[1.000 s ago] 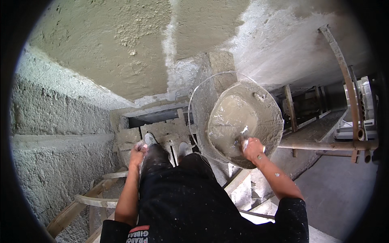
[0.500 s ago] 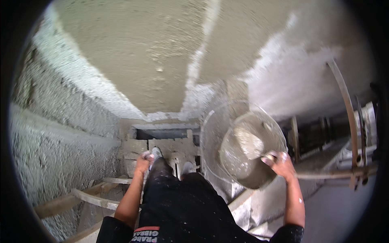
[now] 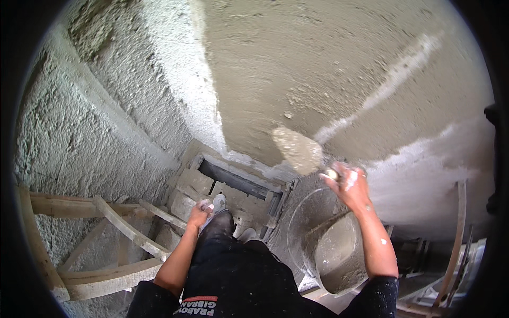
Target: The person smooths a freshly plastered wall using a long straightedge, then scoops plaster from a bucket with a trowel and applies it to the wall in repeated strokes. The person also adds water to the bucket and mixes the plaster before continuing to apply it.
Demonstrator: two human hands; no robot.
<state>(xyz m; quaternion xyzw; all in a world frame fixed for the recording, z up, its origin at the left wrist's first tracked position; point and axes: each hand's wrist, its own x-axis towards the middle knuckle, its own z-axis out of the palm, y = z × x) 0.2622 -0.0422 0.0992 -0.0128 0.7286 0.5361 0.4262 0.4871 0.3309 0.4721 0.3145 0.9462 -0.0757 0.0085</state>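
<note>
My right hand [image 3: 350, 184] is closed around the handle of a trowel [image 3: 297, 150], whose blade carries a heap of wet grey mortar. It is lifted in front of the plastered wall [image 3: 265, 79], above a large bucket [image 3: 301, 225]. Grey mortar [image 3: 338, 245] lies inside that bucket, which stands to my right, partly behind my forearm. Low beside my left leg, my left hand [image 3: 200, 213] has its fingers curled together; whether anything small is in them is hidden.
On the left rises a rough, pale wall [image 3: 106, 127]. Wooden framing [image 3: 127, 228] with curved pieces stands at lower left. Underfoot are dusty boards [image 3: 236, 199], with a dark rectangular gap [image 3: 233, 179] by the wall's base. A wooden post [image 3: 457, 238] stands at far right.
My right hand has raised the loaded trowel out of the bucket and up to the left, toward the wall. The view has swung round; my left hand stays low and curled.
</note>
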